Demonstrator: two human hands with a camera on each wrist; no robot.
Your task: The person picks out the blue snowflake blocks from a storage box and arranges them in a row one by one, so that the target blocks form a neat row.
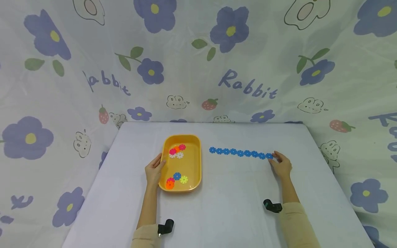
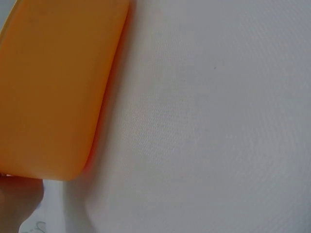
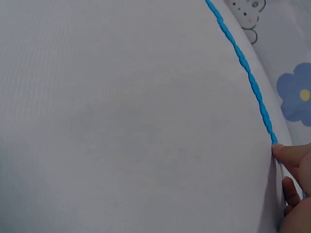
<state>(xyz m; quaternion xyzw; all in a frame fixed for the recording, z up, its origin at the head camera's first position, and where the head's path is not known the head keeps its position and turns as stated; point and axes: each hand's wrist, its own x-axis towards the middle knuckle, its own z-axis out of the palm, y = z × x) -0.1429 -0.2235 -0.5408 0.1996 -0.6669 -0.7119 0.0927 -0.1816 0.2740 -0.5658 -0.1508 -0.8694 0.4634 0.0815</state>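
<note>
A yellow tray (image 1: 195,162) holds several loose snowflake discs in pink, orange, white, blue and yellow. My left hand (image 1: 154,170) grips its left side, thumb over the rim and the other fingers outside. In the left wrist view only the tray's outer wall (image 2: 58,92) and part of the hand (image 2: 19,201) show. To the right of the tray stretches a chain of interlocked blue snowflake discs (image 1: 240,153). My right hand (image 1: 281,167) pinches its right end. The right wrist view shows this chain (image 3: 248,68) edge-on, running away from the thumb (image 3: 286,154).
Both things are on a table covered with a white cloth (image 1: 229,206). Behind and at the sides hangs a curtain (image 1: 186,69) printed with flowers and rabbits. A small black device (image 1: 165,226) is at the left wrist, another (image 1: 273,206) at the right.
</note>
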